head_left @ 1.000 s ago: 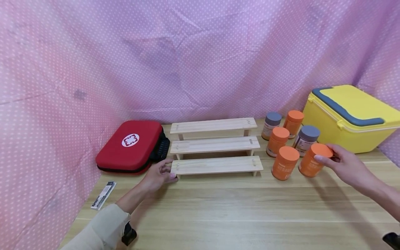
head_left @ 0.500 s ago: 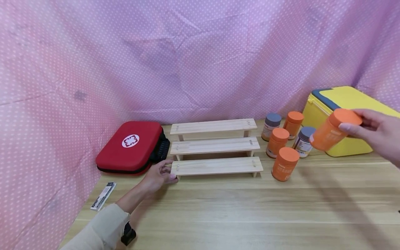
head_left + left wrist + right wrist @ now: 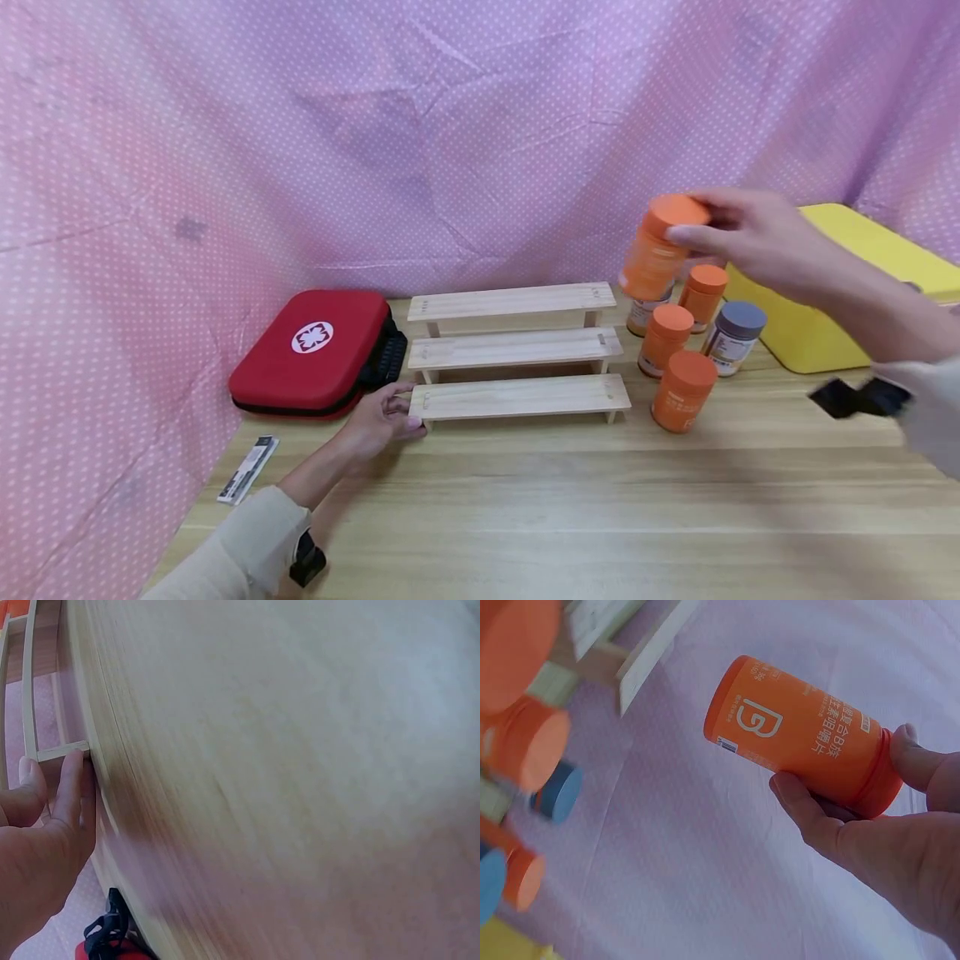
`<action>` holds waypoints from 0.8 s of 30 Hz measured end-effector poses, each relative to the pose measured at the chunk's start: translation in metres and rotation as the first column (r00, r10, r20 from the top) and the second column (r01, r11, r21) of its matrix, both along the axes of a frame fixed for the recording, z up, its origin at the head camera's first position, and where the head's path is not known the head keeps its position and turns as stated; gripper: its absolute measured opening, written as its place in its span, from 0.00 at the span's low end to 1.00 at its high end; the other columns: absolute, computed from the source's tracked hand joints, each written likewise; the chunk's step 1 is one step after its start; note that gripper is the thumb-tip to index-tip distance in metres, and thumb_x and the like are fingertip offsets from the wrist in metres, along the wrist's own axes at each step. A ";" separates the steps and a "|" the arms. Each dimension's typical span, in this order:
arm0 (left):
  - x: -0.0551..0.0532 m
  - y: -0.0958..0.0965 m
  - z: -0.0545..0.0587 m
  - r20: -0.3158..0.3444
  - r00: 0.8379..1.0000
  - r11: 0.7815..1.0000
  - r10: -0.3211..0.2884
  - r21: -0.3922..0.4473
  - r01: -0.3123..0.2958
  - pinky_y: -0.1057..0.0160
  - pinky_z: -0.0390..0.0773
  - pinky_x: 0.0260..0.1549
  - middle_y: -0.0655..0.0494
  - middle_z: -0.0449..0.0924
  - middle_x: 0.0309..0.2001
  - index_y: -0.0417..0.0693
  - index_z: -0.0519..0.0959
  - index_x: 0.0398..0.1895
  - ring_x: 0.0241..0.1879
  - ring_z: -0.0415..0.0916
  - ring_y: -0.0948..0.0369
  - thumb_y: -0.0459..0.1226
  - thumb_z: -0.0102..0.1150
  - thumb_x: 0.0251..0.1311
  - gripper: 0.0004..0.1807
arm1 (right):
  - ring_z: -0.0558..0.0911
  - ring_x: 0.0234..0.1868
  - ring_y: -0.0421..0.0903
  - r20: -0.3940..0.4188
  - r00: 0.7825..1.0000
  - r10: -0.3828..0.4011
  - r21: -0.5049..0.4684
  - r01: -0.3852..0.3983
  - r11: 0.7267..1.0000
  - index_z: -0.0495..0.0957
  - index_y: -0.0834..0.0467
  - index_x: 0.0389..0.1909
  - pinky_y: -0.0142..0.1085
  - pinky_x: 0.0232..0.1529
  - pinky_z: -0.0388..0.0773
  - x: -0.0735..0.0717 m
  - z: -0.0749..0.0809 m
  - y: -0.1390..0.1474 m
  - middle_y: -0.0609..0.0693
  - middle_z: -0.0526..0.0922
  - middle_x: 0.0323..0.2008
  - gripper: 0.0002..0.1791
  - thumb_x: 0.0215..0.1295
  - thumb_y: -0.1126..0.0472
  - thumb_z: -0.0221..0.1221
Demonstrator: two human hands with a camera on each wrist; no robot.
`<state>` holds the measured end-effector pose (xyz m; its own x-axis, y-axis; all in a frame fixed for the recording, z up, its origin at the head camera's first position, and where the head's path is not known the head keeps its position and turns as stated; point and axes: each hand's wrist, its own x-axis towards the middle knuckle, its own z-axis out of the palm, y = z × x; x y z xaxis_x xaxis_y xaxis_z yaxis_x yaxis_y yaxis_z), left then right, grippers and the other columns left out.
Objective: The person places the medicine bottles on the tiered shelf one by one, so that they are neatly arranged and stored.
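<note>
In the head view my right hand (image 3: 765, 242) grips an orange bottle (image 3: 654, 258) by its lid and upper part. The bottle hangs tilted in the air, above a grey-lidded bottle (image 3: 645, 315) that it partly covers. White lettering shows on its side (image 3: 791, 727) in the right wrist view. My left hand (image 3: 378, 423) holds the left end of the lowest step of a three-step wooden display stand (image 3: 517, 397). Seen from the left wrist, the thumb (image 3: 28, 787) lies by the board and the fingers touch the end leg (image 3: 64, 751).
Right of the stand are upright orange bottles (image 3: 684, 392) and another grey-lidded bottle (image 3: 733, 337). Behind them sits a yellow box (image 3: 795, 329), partly hidden by my right arm. A red first-aid case (image 3: 315, 350) and a small flat packet (image 3: 248, 469) lie on the left.
My right hand has lifted the orange bottle off the table, drawn it right, then carried it up and left above the other bottles. The left hand stays at the stand's end.
</note>
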<state>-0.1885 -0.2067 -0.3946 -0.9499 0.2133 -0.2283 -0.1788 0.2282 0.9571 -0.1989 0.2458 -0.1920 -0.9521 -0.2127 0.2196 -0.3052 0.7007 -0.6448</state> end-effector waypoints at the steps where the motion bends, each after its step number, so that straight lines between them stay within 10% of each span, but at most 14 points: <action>1: 0.000 0.000 0.001 0.000 1.000 1.000 -0.002 -0.002 0.002 0.52 0.83 0.46 0.35 0.75 0.49 0.34 0.60 0.67 0.44 0.79 0.52 0.18 0.53 0.59 0.31 | 0.80 0.39 0.38 0.007 0.999 0.035 -0.011 -0.035 0.999 0.70 0.58 0.63 0.23 0.38 0.76 -0.006 0.002 -0.013 0.51 0.82 0.46 0.28 0.67 0.48 0.58; 11: 0.001 0.004 0.002 0.016 1.000 1.000 0.019 0.023 -0.019 0.51 0.82 0.47 0.34 0.74 0.48 0.33 0.60 0.66 0.42 0.79 0.53 0.17 0.53 0.58 0.31 | 0.79 0.49 0.51 0.106 0.938 0.330 -0.243 -0.297 0.923 0.74 0.65 0.56 0.44 0.52 0.80 -0.078 -0.015 -0.132 0.60 0.80 0.48 0.19 0.68 0.60 0.58; 24: 0.001 0.002 0.002 -0.004 1.000 0.999 0.001 0.038 0.000 0.50 0.82 0.47 0.34 0.74 0.47 0.30 0.59 0.65 0.41 0.79 0.55 0.16 0.52 0.58 0.31 | 0.78 0.45 0.50 0.219 0.913 0.343 -0.201 -0.302 0.932 0.75 0.66 0.49 0.41 0.49 0.82 -0.106 -0.030 -0.184 0.58 0.79 0.44 0.16 0.67 0.59 0.60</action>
<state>-0.1872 -0.2043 -0.3925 -0.9509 0.2213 -0.2163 -0.1750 0.1917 0.9657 -0.3052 0.0617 -0.2216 -0.8654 -0.4990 0.0444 -0.3144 0.4721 -0.8236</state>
